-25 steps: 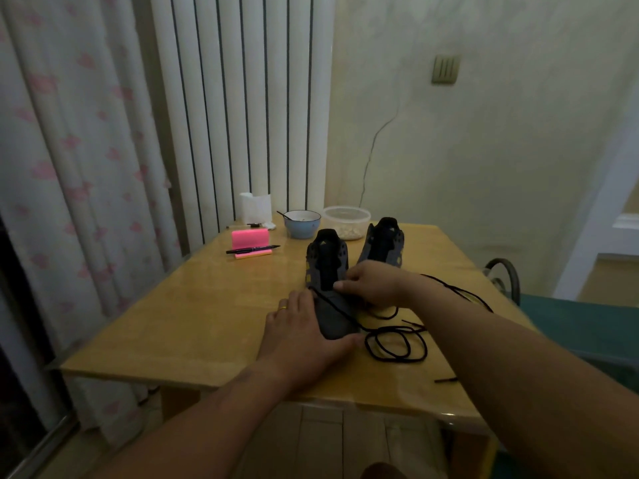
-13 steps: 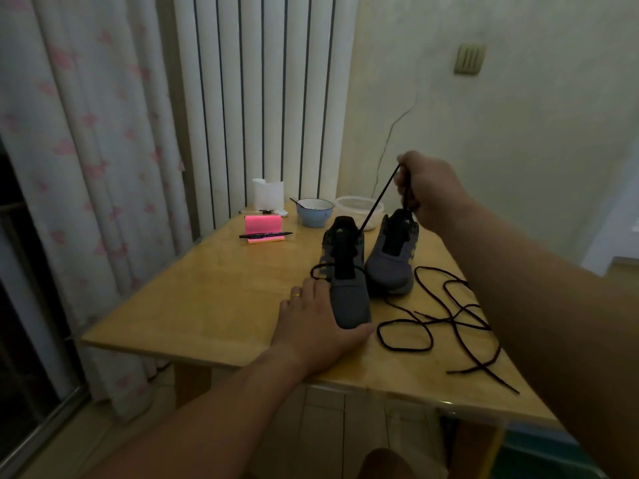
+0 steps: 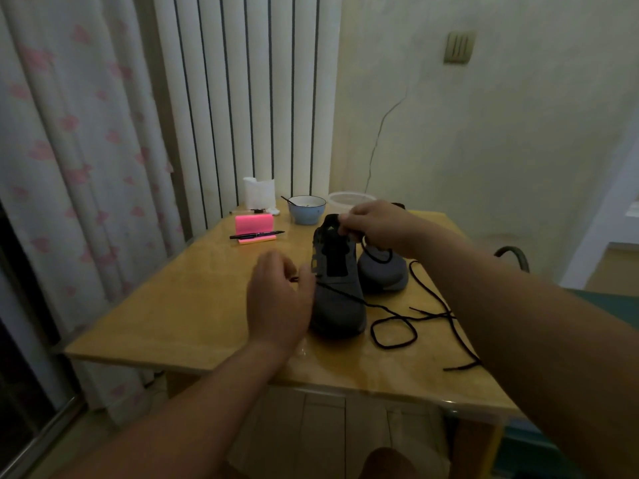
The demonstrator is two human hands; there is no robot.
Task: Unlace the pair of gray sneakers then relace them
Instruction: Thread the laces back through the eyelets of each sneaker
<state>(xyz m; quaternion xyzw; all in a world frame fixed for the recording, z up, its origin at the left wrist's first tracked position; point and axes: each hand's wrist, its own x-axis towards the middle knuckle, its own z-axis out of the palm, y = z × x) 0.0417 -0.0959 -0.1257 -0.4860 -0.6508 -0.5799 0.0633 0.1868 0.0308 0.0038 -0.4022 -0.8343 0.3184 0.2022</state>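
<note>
Partly hidden sneaker, left hand pinching lace

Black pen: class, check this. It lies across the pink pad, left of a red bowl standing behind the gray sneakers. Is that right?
Not quite: the head view shows the bowl is light blue, not red. The rest holds: the black pen lies across the pink pad, left of that bowl, which stands behind the gray sneakers.
</note>
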